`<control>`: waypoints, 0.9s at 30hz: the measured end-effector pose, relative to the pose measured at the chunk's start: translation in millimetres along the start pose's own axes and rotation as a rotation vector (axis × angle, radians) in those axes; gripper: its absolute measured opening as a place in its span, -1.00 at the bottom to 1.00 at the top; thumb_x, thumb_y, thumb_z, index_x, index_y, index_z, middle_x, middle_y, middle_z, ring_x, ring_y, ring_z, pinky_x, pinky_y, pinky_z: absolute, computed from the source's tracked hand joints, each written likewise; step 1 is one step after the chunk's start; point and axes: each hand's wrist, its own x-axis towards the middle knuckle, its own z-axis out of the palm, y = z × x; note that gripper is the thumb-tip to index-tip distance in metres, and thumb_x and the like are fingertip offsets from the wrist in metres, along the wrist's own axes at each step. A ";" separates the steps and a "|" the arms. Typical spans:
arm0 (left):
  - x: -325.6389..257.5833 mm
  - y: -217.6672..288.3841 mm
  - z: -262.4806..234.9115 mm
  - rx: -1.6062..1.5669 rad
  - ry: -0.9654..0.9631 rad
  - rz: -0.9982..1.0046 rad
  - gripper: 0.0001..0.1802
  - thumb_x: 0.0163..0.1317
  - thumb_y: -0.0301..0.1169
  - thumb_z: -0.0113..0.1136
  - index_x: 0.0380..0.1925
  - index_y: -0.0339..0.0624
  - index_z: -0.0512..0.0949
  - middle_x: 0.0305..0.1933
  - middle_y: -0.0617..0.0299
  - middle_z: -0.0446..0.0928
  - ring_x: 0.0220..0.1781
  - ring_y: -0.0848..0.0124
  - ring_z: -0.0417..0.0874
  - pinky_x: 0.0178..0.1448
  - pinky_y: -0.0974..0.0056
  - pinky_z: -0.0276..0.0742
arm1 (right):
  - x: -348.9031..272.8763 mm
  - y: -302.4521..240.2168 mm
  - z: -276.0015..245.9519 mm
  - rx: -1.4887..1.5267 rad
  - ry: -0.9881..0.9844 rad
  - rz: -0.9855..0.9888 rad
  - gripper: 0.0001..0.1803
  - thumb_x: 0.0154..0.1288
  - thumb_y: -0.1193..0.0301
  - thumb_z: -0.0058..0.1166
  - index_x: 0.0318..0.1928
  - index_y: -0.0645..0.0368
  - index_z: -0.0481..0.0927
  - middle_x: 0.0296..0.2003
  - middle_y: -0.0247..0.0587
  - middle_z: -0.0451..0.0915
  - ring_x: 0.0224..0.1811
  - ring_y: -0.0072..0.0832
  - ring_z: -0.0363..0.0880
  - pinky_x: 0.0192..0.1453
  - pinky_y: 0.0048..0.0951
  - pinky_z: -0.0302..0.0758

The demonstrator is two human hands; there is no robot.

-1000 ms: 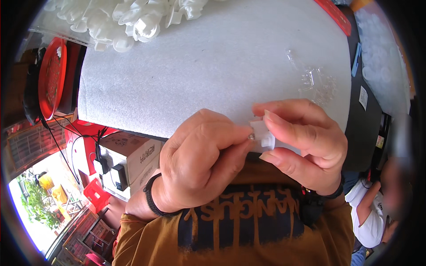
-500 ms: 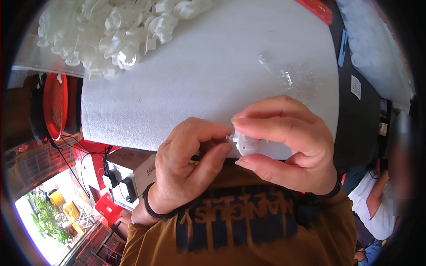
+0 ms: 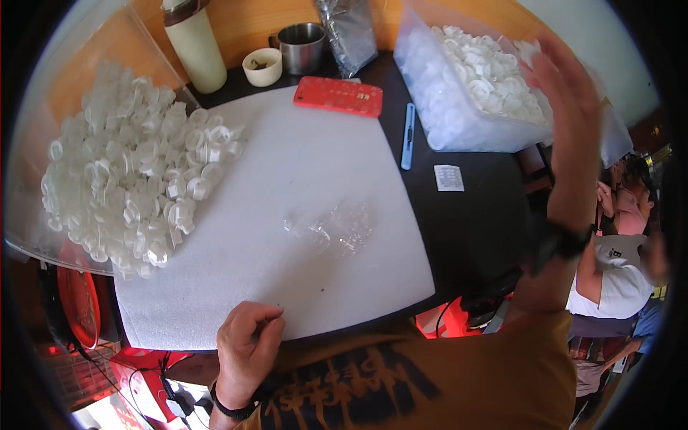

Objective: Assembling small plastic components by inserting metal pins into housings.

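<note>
My right hand (image 3: 566, 82) is stretched out to the far right, over the edge of a translucent bin (image 3: 437, 118) heaped with white plastic parts (image 3: 491, 75). A small white plastic part (image 3: 527, 51) shows at its fingertips, somewhat blurred. At the near edge of the white foam mat (image 3: 236, 186), my left hand (image 3: 247, 347) is closed, thumb against curled fingers; whatever it may hold is hidden. Small clear plastic pieces (image 3: 333, 228) lie scattered on the mat. On the left, frosted plastic parts (image 3: 136, 165) spill from a tilted clear bin (image 3: 168, 50) onto the mat.
Along the back stand a pale flask (image 3: 197, 50), a small cup (image 3: 262, 68), a metal mug (image 3: 301, 49) and a grey plastic bag (image 3: 347, 36). A red phone-shaped case (image 3: 337, 97), a blue cutter (image 3: 408, 136) and a white label (image 3: 448, 178) lie nearby. Other people sit at right.
My hands have parted. The right one has carried the white part from in front of my chest to the far-right bin; the left has stayed near the mat's edge. The view has swung right.
</note>
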 end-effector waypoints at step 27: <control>-5.4 -28.3 -10.7 -0.269 0.009 0.179 -0.86 0.08 -0.60 0.17 -0.32 -0.29 0.52 -0.42 0.10 0.49 -0.42 0.23 0.54 -0.34 0.28 0.45 | -136.3 -113.4 231.5 0.162 -1.124 -0.286 -0.59 0.09 0.36 0.15 -0.05 0.29 0.49 -0.20 -0.02 0.56 -0.34 -0.31 0.54 -0.27 -0.33 0.47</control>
